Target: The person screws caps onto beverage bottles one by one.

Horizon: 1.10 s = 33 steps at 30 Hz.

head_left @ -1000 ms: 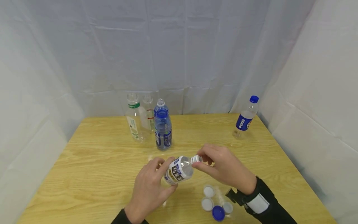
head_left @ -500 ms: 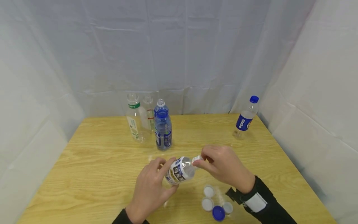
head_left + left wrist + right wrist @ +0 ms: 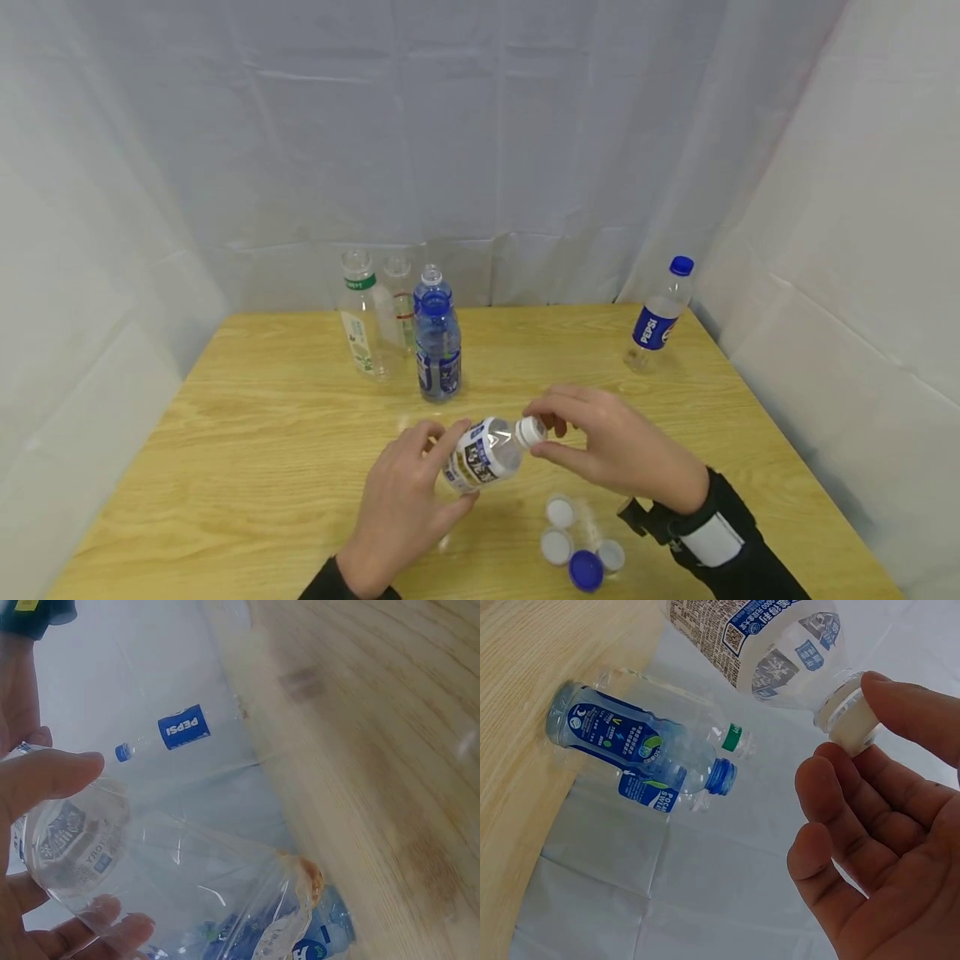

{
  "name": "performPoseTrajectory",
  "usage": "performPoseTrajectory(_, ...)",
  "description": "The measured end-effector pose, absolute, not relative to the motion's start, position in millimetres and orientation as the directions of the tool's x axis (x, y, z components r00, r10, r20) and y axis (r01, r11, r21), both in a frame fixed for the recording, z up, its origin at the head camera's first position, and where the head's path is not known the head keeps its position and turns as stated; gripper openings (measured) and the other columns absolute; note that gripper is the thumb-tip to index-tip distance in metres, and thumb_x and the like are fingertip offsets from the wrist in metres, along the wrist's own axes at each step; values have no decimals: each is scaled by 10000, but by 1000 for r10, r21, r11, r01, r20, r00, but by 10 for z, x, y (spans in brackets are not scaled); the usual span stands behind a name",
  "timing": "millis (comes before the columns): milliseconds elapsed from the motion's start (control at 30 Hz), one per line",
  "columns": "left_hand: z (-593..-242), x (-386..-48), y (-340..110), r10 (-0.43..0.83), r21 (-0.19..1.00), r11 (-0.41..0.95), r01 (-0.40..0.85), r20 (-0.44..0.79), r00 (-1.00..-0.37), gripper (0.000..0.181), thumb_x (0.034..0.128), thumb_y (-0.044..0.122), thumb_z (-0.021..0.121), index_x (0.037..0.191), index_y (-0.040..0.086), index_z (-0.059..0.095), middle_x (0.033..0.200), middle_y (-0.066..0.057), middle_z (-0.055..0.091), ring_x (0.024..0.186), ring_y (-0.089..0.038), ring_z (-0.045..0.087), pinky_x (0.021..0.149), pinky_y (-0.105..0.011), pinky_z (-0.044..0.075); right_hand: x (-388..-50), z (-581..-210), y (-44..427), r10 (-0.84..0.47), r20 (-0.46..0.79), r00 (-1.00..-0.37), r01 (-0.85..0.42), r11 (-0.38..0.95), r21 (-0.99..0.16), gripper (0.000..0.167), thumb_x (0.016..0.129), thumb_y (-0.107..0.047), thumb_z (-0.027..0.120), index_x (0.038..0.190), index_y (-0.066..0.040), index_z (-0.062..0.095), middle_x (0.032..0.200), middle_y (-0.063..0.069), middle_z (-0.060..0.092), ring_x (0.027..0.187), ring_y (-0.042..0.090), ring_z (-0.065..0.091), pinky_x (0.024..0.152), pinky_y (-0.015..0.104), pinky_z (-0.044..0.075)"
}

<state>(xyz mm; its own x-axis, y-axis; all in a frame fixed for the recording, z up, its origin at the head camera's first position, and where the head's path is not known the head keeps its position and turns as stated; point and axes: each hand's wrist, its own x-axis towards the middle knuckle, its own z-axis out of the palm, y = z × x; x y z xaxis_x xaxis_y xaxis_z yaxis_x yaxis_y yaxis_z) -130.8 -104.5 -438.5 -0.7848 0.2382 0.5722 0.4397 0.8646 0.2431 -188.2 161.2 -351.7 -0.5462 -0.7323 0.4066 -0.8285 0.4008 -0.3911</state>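
Observation:
My left hand (image 3: 408,487) grips a clear plastic bottle (image 3: 502,446) with a white printed label. The bottle lies tilted above the table, its neck toward the right. A white cap (image 3: 531,431) sits at its mouth, and the thumb and a finger of my right hand (image 3: 611,437) pinch it. In the right wrist view the thumb presses the side of the cap (image 3: 853,726), while the other fingers are loosely bent. The left wrist view shows the clear lower part of the bottle (image 3: 187,877) beyond my left thumb.
Near the front edge lie several loose caps, including a blue cap (image 3: 586,571) and a white cap (image 3: 557,547). Uncapped bottles stand at back left, among them a blue-tinted bottle (image 3: 438,354) and a green-banded bottle (image 3: 362,329). A capped Pepsi bottle (image 3: 656,321) stands at back right.
My right fingers have turned about the cap and spread a little, showing more of it. The right wrist has shifted slightly right. My left hand and the bottle stay nearly still.

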Motion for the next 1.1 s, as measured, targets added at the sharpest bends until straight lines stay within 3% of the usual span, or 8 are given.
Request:
performPoseTrajectory(200, -4392, -1308, -1038, 237, 238, 866, 440, 580, -779, 874, 571, 402, 946, 1360, 248, 605, 1046, 27, 601, 834, -104, 589, 671, -236, 485, -1871, -3526, 1584, -719, 385, -579, -813, 468, -346, 255, 919, -347, 737, 1092, -176, 661, 849, -118, 571, 738, 20, 516, 619, 160, 478)
performPoseTrajectory(533, -4368, -1298, -1004, 246, 223, 864, 451, 595, -765, 865, 574, 411, 948, 1354, 226, 623, 1041, 19, 606, 839, -109, 594, 674, -236, 497, -1891, -3622, 1524, -692, 478, -540, -835, 512, -201, 294, 1003, -427, 593, 835, -186, 575, 683, -126, 464, 578, -18, 377, 498, 119, 335)
performPoseTrajectory(833, -4371, -1287, -1003, 240, 232, 873, 429, 560, -793, 865, 572, 418, 945, 1353, 241, 620, 1039, 25, 603, 841, -105, 601, 673, -226, 497, -1879, -3649, 1484, -670, 458, -584, -807, 541, -237, 315, 1004, -370, 602, 740, -213, 532, 622, -142, 414, 527, -36, 323, 467, 131, 285)
performPoseTrajectory(900, -4374, -1291, -1008, 239, 231, 873, 429, 564, -790, 868, 570, 422, 945, 1353, 239, 619, 1043, 19, 604, 849, -111, 599, 676, -231, 495, -1887, -3648, 1498, -671, 440, -597, -801, 533, -273, 269, 1000, -367, 616, 783, -218, 563, 648, -151, 421, 537, -30, 348, 477, 132, 307)
performPoseTrajectory(1000, -4376, -1301, -1017, 236, 231, 870, 435, 580, -780, 865, 574, 420, 941, 1355, 239, 616, 1054, 10, 603, 858, -120, 592, 682, -247, 497, -1895, -3631, 1545, -679, 424, -600, -800, 495, -339, 158, 968, -375, 668, 999, -220, 658, 763, -158, 502, 630, -8, 443, 540, 141, 394)
performPoseTrajectory(1100, -4378, -1312, -1028, 231, 235, 866, 442, 595, -770, 860, 581, 416, 935, 1357, 244, 609, 1066, 7, 596, 867, -124, 584, 688, -262, 499, -1898, -3606, 1594, -704, 433, -563, -822, 422, -383, 379, 918, -330, 742, 1264, -221, 634, 975, -149, 607, 779, 12, 522, 657, 167, 487)
